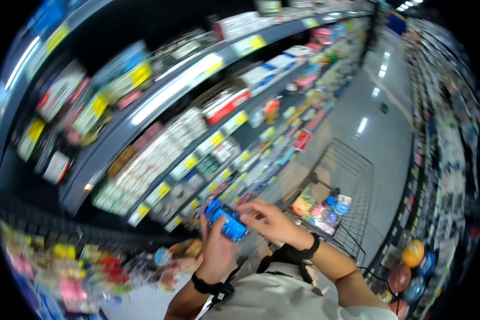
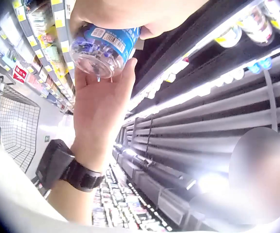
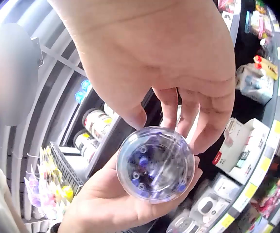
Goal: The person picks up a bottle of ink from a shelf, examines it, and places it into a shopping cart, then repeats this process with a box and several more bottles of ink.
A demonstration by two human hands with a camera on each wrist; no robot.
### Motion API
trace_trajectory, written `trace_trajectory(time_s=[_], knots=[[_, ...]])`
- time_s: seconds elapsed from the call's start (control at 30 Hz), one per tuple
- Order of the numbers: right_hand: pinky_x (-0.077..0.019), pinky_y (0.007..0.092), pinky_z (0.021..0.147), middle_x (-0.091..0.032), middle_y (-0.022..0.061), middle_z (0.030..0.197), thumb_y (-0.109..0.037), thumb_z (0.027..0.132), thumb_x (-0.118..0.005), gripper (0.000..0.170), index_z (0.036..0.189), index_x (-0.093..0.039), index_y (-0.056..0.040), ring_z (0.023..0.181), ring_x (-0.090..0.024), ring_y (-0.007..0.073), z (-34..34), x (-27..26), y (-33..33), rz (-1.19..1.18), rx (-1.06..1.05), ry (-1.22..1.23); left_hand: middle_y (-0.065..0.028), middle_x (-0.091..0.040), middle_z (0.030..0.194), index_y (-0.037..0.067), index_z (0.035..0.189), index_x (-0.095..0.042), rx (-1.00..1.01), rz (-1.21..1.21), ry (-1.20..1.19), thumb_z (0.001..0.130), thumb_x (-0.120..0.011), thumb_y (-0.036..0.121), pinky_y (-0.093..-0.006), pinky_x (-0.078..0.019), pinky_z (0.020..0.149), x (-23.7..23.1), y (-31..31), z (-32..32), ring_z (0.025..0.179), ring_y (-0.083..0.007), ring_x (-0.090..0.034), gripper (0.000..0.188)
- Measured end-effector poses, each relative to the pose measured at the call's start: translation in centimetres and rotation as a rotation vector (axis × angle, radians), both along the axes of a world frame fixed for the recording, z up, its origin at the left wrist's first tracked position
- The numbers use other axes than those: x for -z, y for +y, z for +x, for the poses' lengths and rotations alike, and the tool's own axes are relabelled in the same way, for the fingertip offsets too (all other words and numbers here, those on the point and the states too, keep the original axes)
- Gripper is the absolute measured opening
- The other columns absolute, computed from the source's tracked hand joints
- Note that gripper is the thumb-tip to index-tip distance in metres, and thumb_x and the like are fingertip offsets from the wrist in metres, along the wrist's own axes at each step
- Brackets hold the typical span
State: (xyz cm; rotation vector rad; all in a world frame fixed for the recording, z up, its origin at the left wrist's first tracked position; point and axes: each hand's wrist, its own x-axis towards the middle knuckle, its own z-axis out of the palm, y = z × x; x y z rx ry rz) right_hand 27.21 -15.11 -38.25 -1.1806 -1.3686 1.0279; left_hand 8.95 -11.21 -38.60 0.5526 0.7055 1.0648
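Observation:
My left hand [image 1: 217, 253] grips a clear plastic jar [image 1: 229, 223] with a blue label, its thumb and fingers round the sides. Tilted, the jar [image 3: 155, 165] turns its transparent base to the right wrist view, showing small blue-purple pieces inside. A barcode shows on the label in the left wrist view. Beside the base end, my right hand [image 1: 277, 224] hovers with loosely bent fingers and grips nothing. In the right wrist view, the fingers of the right hand [image 3: 164, 58] hang just beyond the jar, partly hidden by it.
Shelves [image 1: 176, 88] of boxed goods with yellow price tags rise on the left. A wire shopping cart [image 1: 369, 194] holding several colourful packages stands ahead to the right, in the aisle [image 1: 381, 109]. Balls [image 1: 413, 254] sit at the lower right, beside another long shelf row.

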Motion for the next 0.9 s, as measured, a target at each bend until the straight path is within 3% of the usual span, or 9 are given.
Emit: trace_trajectory(time_s=[0.03,0.27,0.4,0.47,0.57,0.63,0.8,0.83,0.9], knots=[[-0.0528,0.0287,0.072,-0.063,0.0085,0.107,-0.022,0.099,-0.070,0.033,0.126,-0.066,-0.0041,0.088,-0.066,0.0143,0.8,-0.1,-0.9,-0.042,0.050,0.009,-0.0091,-0.050,0.141,0.014,0.156,-0.029,0.037,0.015,0.016,0.098,-0.065,0.009,-0.0423,-0.0448,0.109,-0.2,-0.2,1.1,0.128,-0.0232,-0.053,0.068],[-0.0540,0.0324,0.088,-0.062,0.0117,0.123,-0.026,0.092,-0.078,0.053,0.137,-0.059,-0.0045,0.111,-0.063,0.0205,7.5,1.1,-7.1,-0.112,0.365,-0.027,-0.0110,-0.049,0.144,0.004,0.157,-0.026,0.409,0.307,0.163,0.090,-0.069,-0.003,-0.0380,-0.0408,0.112,2.2,-0.5,10.8,0.130,-0.0207,-0.051,0.081],[-0.0531,0.0330,0.090,-0.060,0.0105,0.127,-0.022,0.088,-0.082,0.068,0.146,-0.049,-0.0072,0.112,-0.062,0.0194,12.7,2.3,-11.0,-0.078,0.460,-0.069,-0.0122,-0.052,0.141,0.002,0.156,-0.028,0.652,0.366,0.155,0.086,-0.073,-0.003,-0.0367,-0.0426,0.111,2.5,-0.8,18.0,0.128,-0.0199,-0.053,0.083],[-0.0526,0.0324,0.091,-0.057,0.0098,0.131,-0.019,0.085,-0.085,0.078,0.150,-0.044,-0.0094,0.115,-0.061,0.0186,15.6,3.5,-12.6,-0.112,0.486,-0.062,-0.0122,-0.054,0.137,0.001,0.150,-0.036,0.755,0.507,0.215,0.083,-0.077,0.000,-0.0379,-0.0437,0.110,4.2,-0.9,22.0,0.125,-0.0211,-0.056,0.079],[-0.0547,0.0334,0.091,-0.057,0.0118,0.131,-0.017,0.083,-0.084,0.077,0.148,-0.045,-0.0082,0.111,-0.062,0.0217,20.1,7.6,-13.4,-0.182,0.590,-0.065,-0.0125,-0.058,0.130,0.001,0.142,-0.042,0.816,0.767,0.347,0.079,-0.080,0.004,-0.0385,-0.0446,0.108,7.5,-1.3,27.5,0.122,-0.0229,-0.058,0.073],[-0.0555,0.0346,0.091,-0.058,0.0134,0.131,-0.016,0.082,-0.084,0.077,0.148,-0.045,-0.0075,0.111,-0.063,0.0241,23.2,11.3,-13.4,-0.207,0.636,-0.099,-0.0122,-0.057,0.132,0.002,0.142,-0.042,0.875,0.812,0.449,0.078,-0.081,0.002,-0.0372,-0.0449,0.108,11.0,-0.7,30.9,0.125,-0.0214,-0.057,0.075],[-0.0550,0.0418,0.092,-0.061,0.0211,0.127,-0.017,0.081,-0.081,0.071,0.142,-0.048,-0.0017,0.115,-0.062,0.0371,30.3,23.1,-12.1,-0.224,0.774,-0.241,-0.0159,-0.058,0.129,0.003,0.137,-0.043,0.947,0.873,0.708,0.078,-0.080,0.006,-0.0385,-0.0495,0.101,21.5,-0.3,39.9,0.118,-0.0249,-0.061,0.070],[-0.0531,0.0449,0.094,-0.064,0.0233,0.124,-0.016,0.080,-0.080,0.065,0.136,-0.051,-0.0002,0.118,-0.061,0.0417,31.8,25.8,-11.5,-0.227,0.796,-0.219,-0.0171,-0.061,0.122,0.003,0.134,-0.044,0.984,0.804,0.774,0.076,-0.082,0.010,-0.0399,-0.0511,0.097,24.0,-0.4,41.7,0.112,-0.0278,-0.064,0.070],[-0.0527,0.0454,0.094,-0.066,0.0229,0.120,-0.016,0.078,-0.080,0.062,0.131,-0.053,-0.0004,0.117,-0.061,0.0419,34.3,31.4,-11.2,-0.343,0.803,-0.111,-0.0165,-0.063,0.117,0.003,0.131,-0.045,1.066,0.794,0.928,0.074,-0.084,0.013,-0.0403,-0.0516,0.094,29.8,-0.1,45.3,0.109,-0.0284,-0.065,0.070]])
